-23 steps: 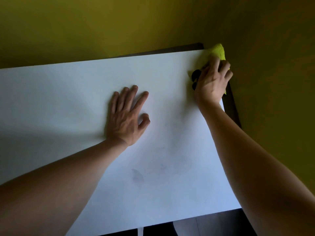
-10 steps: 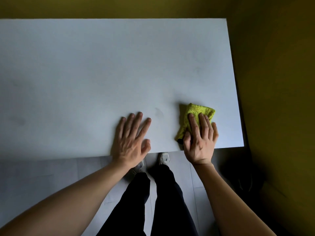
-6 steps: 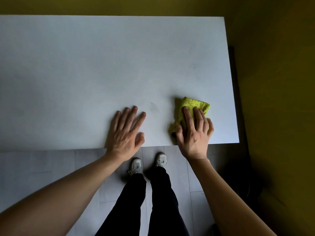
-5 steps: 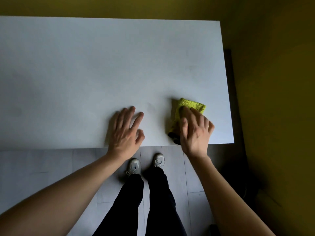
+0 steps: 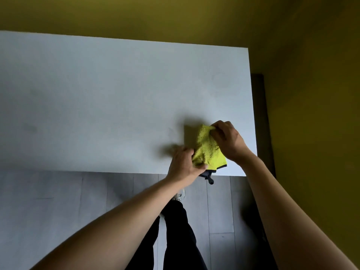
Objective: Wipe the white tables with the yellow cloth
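The yellow cloth, with a dark trim and a small dark loop hanging below it, is lifted just above the near right corner of the white table. My right hand pinches the cloth's upper corner. My left hand grips its lower left edge. Both hands hold it stretched between them over the table's front edge.
Yellow walls stand behind and to the right of the table. A dark strip runs along the table's right side. Grey floor lies below the front edge, with my dark trouser legs on it.
My left hand left the tabletop and took hold of the cloth. My right hand stopped pressing the cloth flat and lifted it by a corner.
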